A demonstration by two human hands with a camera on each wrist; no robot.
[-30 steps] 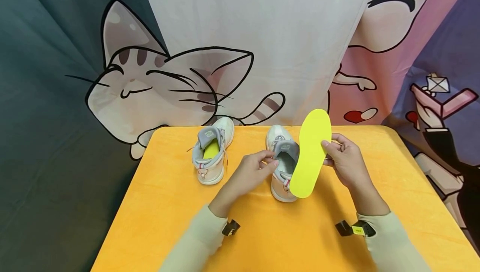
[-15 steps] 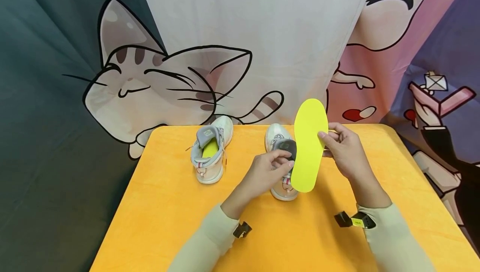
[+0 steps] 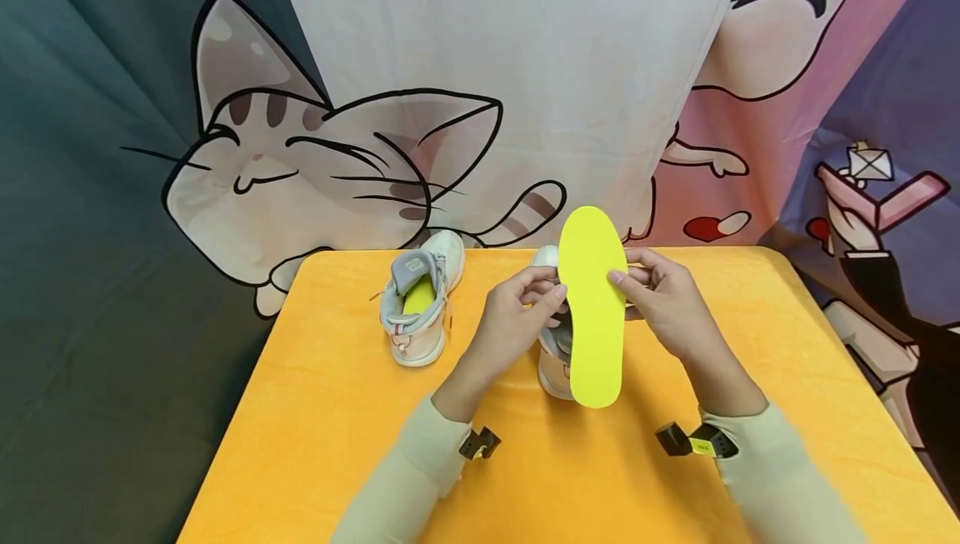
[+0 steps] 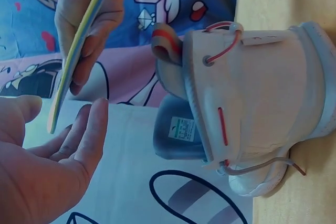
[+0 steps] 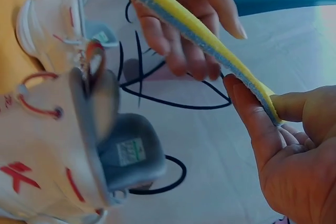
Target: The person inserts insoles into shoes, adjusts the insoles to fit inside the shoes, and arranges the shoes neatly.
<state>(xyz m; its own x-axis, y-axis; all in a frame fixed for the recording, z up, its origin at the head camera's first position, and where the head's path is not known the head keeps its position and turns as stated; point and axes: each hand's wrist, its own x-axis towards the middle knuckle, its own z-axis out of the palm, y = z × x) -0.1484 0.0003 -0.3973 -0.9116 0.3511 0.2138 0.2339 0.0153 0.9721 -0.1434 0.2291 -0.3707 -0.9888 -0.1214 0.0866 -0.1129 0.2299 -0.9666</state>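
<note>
A bright yellow insole (image 3: 595, 311) with a blue underside (image 5: 210, 51) is held upright above the table by my right hand (image 3: 666, 304), which pinches its right edge between thumb and fingers. My left hand (image 3: 516, 317) is at the insole's left edge. In the left wrist view its thumb and relaxed fingers stand on either side of the insole, with gaps visible. Behind the insole, partly hidden, a white sneaker (image 4: 252, 87) stands with its grey tongue (image 4: 178, 129) raised. To the left, another white sneaker (image 3: 415, 342) has a yellow insole (image 3: 420, 296) inside.
Both sneakers stand toward the back of a table with a yellow-orange cover (image 3: 337, 411). A printed cloth backdrop (image 3: 525, 44) with a cartoon cat hangs right behind the table's far edge. Orange-tipped laces (image 4: 273, 161) hang from the near sneaker's side.
My right hand has brought the insole left, from beside the right sneaker to in front of it. My left hand has moved off the shoe's opening and up to the insole's left edge.
</note>
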